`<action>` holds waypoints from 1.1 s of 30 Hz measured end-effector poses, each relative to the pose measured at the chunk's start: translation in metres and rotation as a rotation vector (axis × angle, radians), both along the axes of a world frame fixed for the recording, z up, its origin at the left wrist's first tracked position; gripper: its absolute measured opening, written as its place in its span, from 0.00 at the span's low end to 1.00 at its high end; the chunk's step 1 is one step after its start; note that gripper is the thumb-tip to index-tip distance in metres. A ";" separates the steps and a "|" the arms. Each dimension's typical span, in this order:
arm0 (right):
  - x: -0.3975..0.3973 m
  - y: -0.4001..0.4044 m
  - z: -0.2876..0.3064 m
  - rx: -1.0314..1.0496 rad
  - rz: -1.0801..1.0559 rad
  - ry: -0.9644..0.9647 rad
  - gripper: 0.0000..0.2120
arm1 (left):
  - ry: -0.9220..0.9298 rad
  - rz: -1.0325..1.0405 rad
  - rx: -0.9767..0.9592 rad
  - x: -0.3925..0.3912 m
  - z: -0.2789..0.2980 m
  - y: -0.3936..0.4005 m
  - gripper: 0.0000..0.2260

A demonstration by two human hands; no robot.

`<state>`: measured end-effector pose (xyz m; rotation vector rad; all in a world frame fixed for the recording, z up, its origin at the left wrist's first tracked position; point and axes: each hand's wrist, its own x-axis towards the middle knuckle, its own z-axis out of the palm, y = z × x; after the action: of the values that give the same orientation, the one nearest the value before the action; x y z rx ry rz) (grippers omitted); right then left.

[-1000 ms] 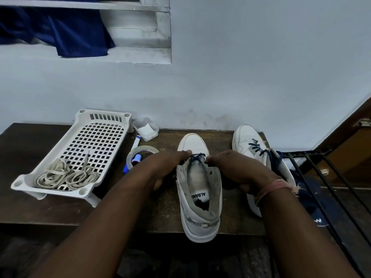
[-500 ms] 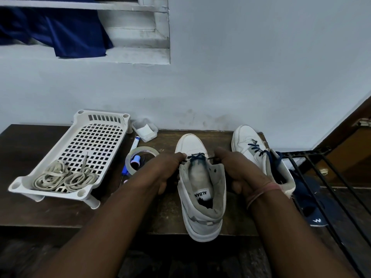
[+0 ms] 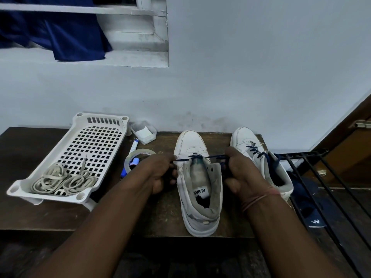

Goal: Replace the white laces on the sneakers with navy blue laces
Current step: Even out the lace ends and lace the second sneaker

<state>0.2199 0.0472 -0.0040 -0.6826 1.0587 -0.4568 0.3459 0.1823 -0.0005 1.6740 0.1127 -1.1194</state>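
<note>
Both hands worked at the near sneaker (image 3: 200, 189), which stood heel toward the person on the dark wooden table (image 3: 46, 215). The left hand (image 3: 160, 173) pinched 1 end of the navy lace (image 3: 197, 157) just left of the collar, fingers curled around it, and the right hand (image 3: 239, 173) gripped the other end on the opposite side, so the lace ran taut across the top of the tongue with a small crossing at the middle. Only this 1 row appeared threaded on that shoe; the eyelets nearer the collar looked bare, so the lacing seemed barely begun. The second sneaker (image 3: 259, 157), partly behind the right hand, already carried several navy crossings. The removed white laces (image 3: 62, 179) lay coiled in the white perforated tray (image 3: 100, 127) on the left, with a tape roll (image 3: 138, 157) and a blue marker (image 3: 133, 145) between the tray and the hands. To do this step well, the 2 ends probably needed pulling evenly so both sides came out equal in length, the lace kept flat rather than twisted, and the shoe held from sliding while the tension was set before the next pair of eyelets.
</note>
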 end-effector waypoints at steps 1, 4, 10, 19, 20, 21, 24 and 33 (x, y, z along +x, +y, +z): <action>0.001 -0.001 0.001 0.040 -0.031 -0.018 0.12 | 0.005 -0.001 0.010 0.000 0.001 0.001 0.15; 0.001 0.002 0.007 0.129 -0.111 -0.060 0.12 | 0.010 -0.001 0.026 0.001 0.005 0.005 0.16; -0.001 0.006 0.010 0.134 -0.178 -0.075 0.13 | -0.016 -0.002 0.036 0.002 0.008 0.009 0.12; -0.007 0.011 0.024 -0.792 0.602 0.653 0.28 | -0.533 -0.234 0.168 -0.008 0.015 0.001 0.30; -0.007 0.010 0.029 -0.826 0.638 0.652 0.26 | -0.607 -0.225 0.175 -0.009 0.015 0.001 0.33; -0.008 0.007 0.032 -0.852 0.667 0.642 0.22 | -0.678 -0.213 0.187 -0.011 0.014 0.001 0.33; -0.015 -0.004 0.036 -0.758 0.548 0.477 0.12 | -0.846 -0.168 0.219 -0.014 0.014 0.000 0.22; -0.028 -0.002 0.055 -0.511 0.380 -0.016 0.04 | -1.011 -0.262 -0.204 -0.029 0.034 -0.001 0.05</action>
<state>0.1922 0.0455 0.0514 -1.3041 0.7711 -0.4001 0.3171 0.1808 0.0331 1.9065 -0.8486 -0.3330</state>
